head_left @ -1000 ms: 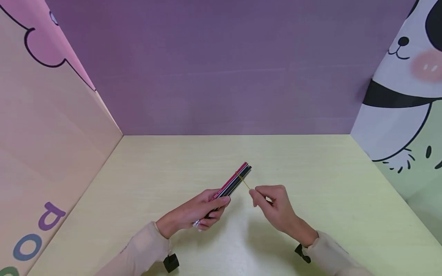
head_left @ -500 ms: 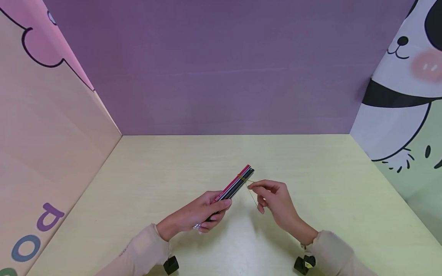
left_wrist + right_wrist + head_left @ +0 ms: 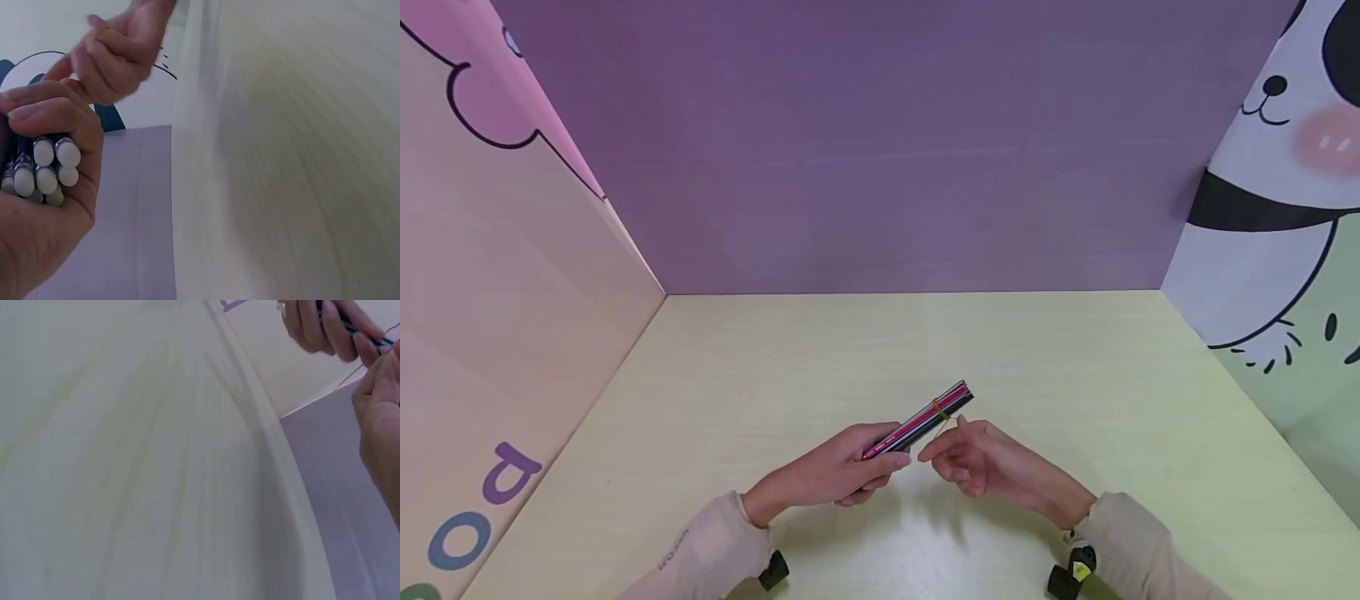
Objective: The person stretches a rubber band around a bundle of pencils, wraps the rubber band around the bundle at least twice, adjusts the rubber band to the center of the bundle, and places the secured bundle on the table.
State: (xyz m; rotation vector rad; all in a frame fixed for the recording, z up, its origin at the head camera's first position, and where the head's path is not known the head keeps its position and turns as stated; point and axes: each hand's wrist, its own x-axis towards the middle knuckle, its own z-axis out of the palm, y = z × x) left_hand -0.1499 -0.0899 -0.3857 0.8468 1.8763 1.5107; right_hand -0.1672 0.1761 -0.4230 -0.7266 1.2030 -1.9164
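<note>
A bundle of pencils [image 3: 917,429], pink, black and silver, lies tilted up to the right in my left hand [image 3: 859,465]. The left fingers and thumb wrap its lower part. White eraser ends [image 3: 45,178] of several pencils poke out of the fist in the left wrist view. Near the upper end, a thin yellow rubber band [image 3: 941,410] goes round the bundle. A loop of it stretches to my right hand [image 3: 983,462], whose curled fingers and raised thumb hold it just beside the pencils. In the right wrist view the right hand [image 3: 382,419] partly hides the pencils.
Both hands are above a pale wooden table [image 3: 760,350]. A purple wall [image 3: 880,167] stands behind it, with printed panels at the left [image 3: 535,275] and right [image 3: 1262,275]. Small black wrist cameras hang below both sleeves.
The pencil bundle has rolled and tipped lower, its upper end moving right and down. My right hand has turned, thumb now uppermost, and pulls the rubber band loop from a different side.
</note>
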